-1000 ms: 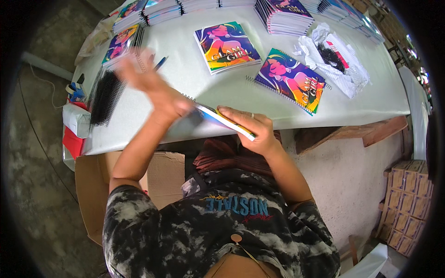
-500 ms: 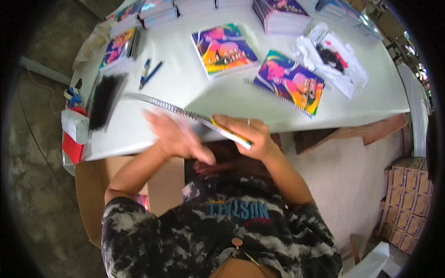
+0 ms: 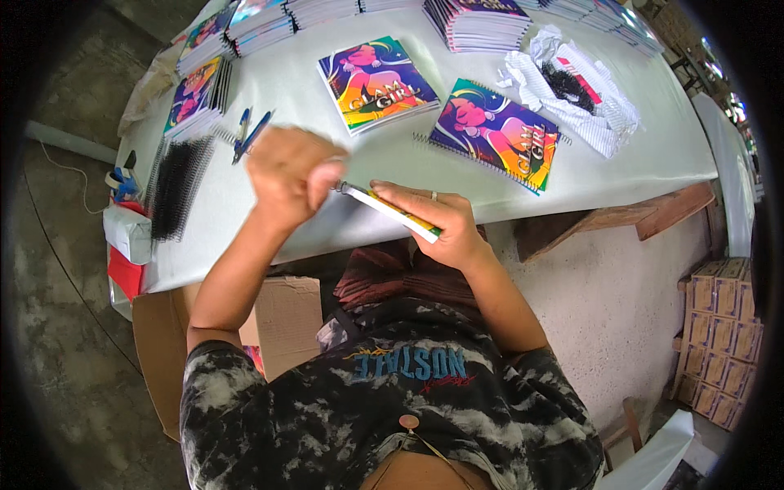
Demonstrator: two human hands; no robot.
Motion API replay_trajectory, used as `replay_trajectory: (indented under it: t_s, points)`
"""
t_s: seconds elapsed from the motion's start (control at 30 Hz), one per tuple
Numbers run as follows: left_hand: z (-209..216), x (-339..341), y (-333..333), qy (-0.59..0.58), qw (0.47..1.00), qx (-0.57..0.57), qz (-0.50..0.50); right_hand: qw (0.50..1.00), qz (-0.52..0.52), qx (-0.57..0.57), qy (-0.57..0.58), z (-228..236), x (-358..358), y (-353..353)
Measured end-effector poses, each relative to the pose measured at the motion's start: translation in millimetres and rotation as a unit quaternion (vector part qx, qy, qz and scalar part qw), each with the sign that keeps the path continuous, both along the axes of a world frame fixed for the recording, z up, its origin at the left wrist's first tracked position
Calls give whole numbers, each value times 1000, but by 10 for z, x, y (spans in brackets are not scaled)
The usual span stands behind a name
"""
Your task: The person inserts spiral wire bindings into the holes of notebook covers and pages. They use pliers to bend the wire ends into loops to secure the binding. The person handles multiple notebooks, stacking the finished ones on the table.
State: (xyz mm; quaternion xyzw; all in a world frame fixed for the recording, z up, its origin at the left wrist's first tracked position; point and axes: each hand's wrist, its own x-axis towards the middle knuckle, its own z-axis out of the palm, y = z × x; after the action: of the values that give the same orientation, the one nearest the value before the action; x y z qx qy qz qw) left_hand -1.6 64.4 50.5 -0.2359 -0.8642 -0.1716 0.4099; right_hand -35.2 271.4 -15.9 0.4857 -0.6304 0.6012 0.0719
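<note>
Concrete floor (image 3: 61, 327) shows at left, while a white-covered bench (image 3: 286, 82) fills the far part of my remote view. Above its near edge, the right hand (image 3: 447, 224) is clamped on a notebook (image 3: 400, 219), which I see almost edge-on. That grip on the near right end seems meant to steady the book and leave its far left end free. Beside that free end is the left hand (image 3: 296, 175), blurred, with fingers curled; I cannot tell whether it pinches the wire coil (image 3: 341, 188) there.

Black binding coils (image 3: 175, 192) lie in a bundle at left, presumably for easy reach. Pens (image 3: 251, 135) rest just beyond the left hand, the likeliest things to get bumped. Farther off sit a small pile of notebooks (image 3: 380, 82) and, to its right, a spiral notebook (image 3: 494, 135) whose coil ends jut out. Crumpled white paper (image 3: 608, 122) cradling more coils takes up space at far right, before tall notebook stacks (image 3: 478, 28). An open cardboard box (image 3: 287, 322) stands below the near left edge.
</note>
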Motion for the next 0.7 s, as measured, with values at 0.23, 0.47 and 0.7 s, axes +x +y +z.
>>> replay_trajectory:
  t_s: [0.23,0.47,0.7]
  points:
    - [-200,-94,168,120,989,-82,30,995,3,0,-103,-53,41,23]
    - [-741,151,82,-18,993,-54,98,1000,-21,-5,8,-14,36,-3]
    - [-798,-26,-307,202,960,-19,193,999,18,-3,46,-6,84,-61]
